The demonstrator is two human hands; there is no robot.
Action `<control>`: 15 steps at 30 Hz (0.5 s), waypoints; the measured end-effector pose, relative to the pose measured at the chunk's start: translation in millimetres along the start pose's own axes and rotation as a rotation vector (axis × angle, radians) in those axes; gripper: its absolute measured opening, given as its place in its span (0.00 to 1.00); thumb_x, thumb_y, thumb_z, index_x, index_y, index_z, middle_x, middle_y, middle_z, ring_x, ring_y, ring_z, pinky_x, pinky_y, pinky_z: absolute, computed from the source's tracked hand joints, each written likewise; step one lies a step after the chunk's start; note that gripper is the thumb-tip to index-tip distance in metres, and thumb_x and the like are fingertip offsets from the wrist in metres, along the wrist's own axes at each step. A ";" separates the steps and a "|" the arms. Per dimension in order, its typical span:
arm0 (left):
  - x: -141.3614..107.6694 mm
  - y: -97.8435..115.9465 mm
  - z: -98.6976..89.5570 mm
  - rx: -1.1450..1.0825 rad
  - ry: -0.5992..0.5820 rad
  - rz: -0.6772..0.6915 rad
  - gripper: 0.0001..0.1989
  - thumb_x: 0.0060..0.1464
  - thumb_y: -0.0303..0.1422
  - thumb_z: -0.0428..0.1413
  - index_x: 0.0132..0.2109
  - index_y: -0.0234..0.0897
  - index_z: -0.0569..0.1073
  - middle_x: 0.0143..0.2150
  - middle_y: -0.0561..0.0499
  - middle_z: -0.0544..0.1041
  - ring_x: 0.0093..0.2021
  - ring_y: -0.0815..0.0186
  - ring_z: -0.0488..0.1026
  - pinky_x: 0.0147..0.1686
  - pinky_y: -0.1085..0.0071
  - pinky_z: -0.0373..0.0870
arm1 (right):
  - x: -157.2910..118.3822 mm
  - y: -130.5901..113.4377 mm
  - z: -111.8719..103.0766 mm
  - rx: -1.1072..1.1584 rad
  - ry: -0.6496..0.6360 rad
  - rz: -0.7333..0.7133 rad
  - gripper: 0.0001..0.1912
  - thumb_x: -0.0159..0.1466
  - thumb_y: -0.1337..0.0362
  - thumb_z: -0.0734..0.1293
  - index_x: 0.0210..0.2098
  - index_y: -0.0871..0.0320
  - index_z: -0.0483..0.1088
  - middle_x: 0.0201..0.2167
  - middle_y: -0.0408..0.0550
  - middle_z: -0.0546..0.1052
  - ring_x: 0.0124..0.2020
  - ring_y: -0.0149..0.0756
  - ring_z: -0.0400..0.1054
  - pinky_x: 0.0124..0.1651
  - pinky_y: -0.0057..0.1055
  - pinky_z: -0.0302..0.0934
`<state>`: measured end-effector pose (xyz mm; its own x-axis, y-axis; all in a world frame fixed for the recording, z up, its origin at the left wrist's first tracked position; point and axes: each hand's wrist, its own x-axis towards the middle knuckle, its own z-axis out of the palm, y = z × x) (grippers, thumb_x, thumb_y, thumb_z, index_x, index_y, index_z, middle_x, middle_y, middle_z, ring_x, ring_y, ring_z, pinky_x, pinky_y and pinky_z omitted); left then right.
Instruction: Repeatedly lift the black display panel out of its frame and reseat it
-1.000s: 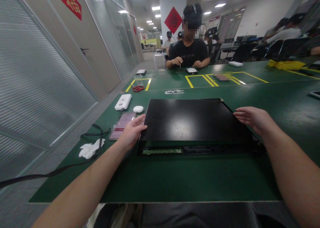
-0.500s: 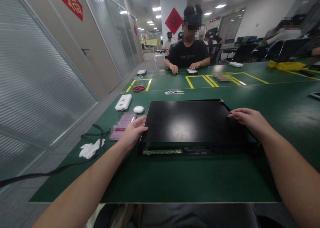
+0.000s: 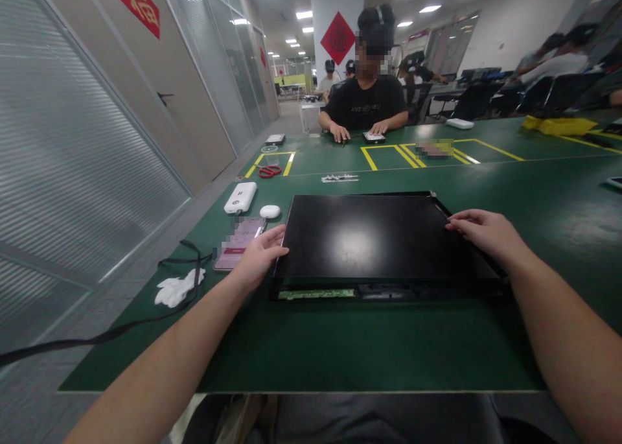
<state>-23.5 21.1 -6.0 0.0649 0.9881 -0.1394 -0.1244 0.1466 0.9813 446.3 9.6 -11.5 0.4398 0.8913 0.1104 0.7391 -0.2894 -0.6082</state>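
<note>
A flat, glossy black display panel (image 3: 359, 236) lies over a black frame (image 3: 413, 292) on the table in front of me. Along the frame's near edge a strip of green circuit board (image 3: 315, 294) is exposed. My left hand (image 3: 262, 253) holds the panel's left edge, thumb towards the top face and fingers along the side. At the right edge, my right hand (image 3: 483, 231) pinches the panel's rim between thumb and fingers. The right fingertips partly cover that edge, so their exact grip on panel or frame is hard to see.
Left of the panel are a phone (image 3: 238, 246), a white earbud case (image 3: 269, 212), a white power bank (image 3: 240, 198), a crumpled white glove or cloth (image 3: 179, 288) and a black strap (image 3: 197, 269). Red scissors (image 3: 269, 171) lie farther back. A co-worker (image 3: 369, 100) sits opposite.
My right hand and the panel's right side have shifted very slightly to the right. My left hand keeps its hold. The co-worker's hand across the table has moved a little.
</note>
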 end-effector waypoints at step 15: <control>0.6 0.0 -2.0 0.066 -0.042 0.016 0.32 0.34 0.21 0.66 0.52 0.33 0.78 0.53 0.40 0.82 0.61 0.48 0.74 0.65 0.54 0.66 | -8.7 -17.3 -5.7 -0.070 0.027 0.076 0.12 0.52 0.56 0.69 0.32 0.53 0.80 0.31 0.47 0.80 0.37 0.41 0.72 0.41 0.35 0.62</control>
<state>-25.4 21.8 -6.3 0.1054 0.9872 -0.1197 -0.0606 0.1265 0.9901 432.6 4.8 2.5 0.5090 0.8563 0.0880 0.7364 -0.3803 -0.5595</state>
